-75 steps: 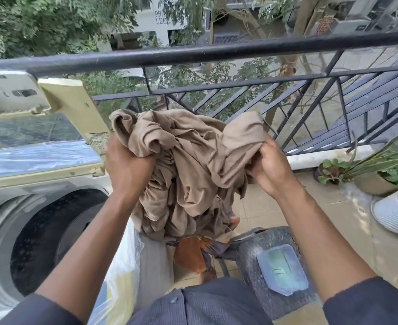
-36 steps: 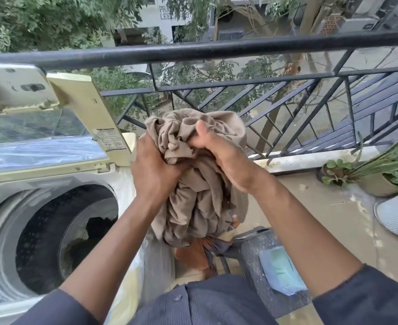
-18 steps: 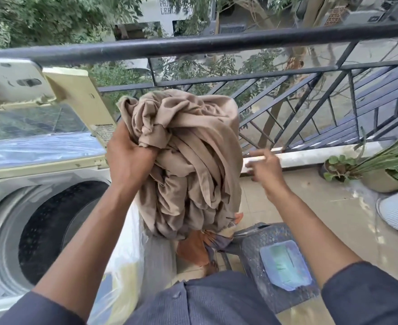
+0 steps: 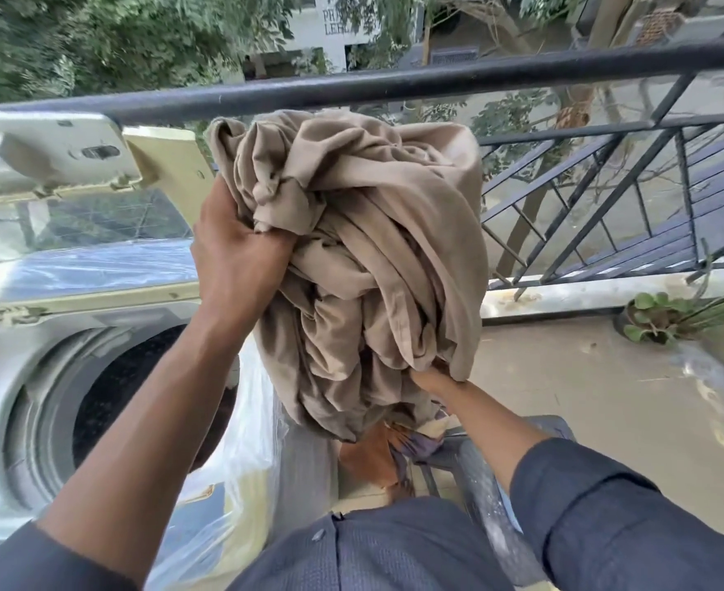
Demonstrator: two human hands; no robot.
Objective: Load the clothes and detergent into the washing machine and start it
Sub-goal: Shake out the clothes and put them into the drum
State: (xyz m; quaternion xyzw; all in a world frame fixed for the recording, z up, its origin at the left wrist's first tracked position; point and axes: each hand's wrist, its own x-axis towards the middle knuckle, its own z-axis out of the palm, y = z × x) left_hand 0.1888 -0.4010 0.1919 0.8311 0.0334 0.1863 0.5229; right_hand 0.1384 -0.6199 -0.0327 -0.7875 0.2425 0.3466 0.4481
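Observation:
A bunched beige cloth hangs in front of me, above and right of the washing machine's open drum. My left hand grips its upper left folds. Under its lower right edge sits my right hand, fingers tucked beneath the fabric and mostly hidden. The machine's lid stands raised at the left. Orange and patterned clothes lie below the bundle. I see no detergent.
A black balcony railing runs across close behind the cloth. A grey plastic chair stands below my right arm. Clear plastic wrap hangs on the machine's right side. Potted plants sit on the floor at right.
My right hand, free beside the cloth half a second ago, has dropped under the bundle's lower edge. The cloth has risen slightly and come closer.

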